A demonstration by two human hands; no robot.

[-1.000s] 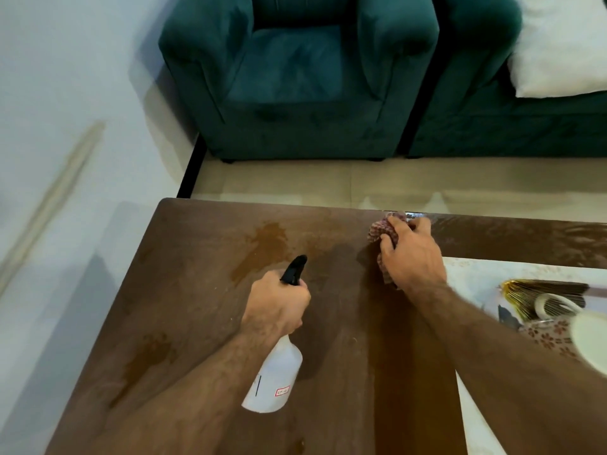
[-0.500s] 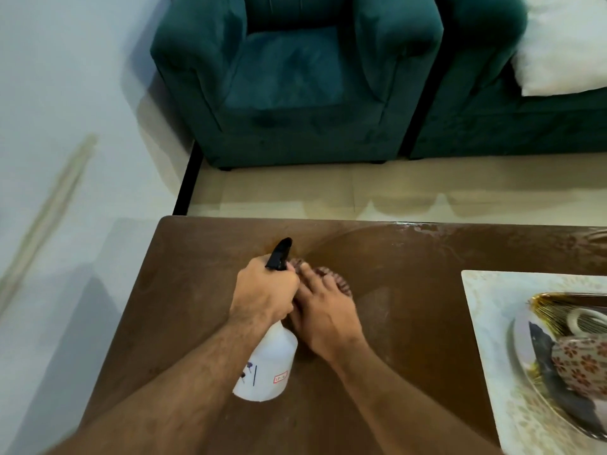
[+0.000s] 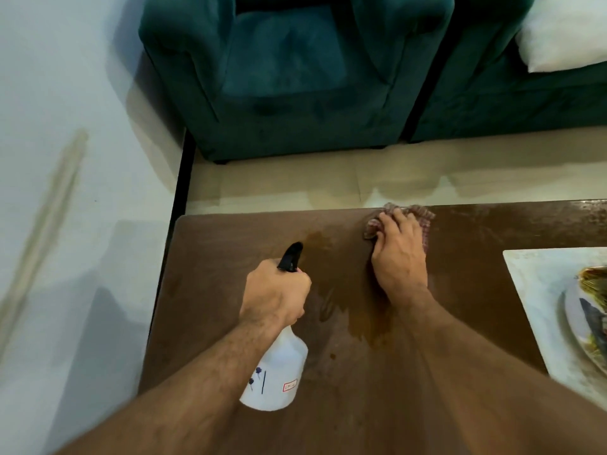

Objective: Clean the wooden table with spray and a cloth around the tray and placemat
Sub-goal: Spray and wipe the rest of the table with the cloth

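Wiping step: right hand point(image 3: 399, 257) is pressing the cloth point(image 3: 422, 215) at the bench's point(image 3: 203, 290) far edge; left hand's point(image 3: 274, 295) grip is closed around the spray bottle point(image 3: 279, 376). Wet streaks point(image 3: 368, 326) nearby likely need wiping next.

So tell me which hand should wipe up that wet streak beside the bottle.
Right. The right hand already presses the cloth on the table, near the wet streak; the left hand is busy gripping the spray bottle.

Soft dim light, wide-angle edge warp
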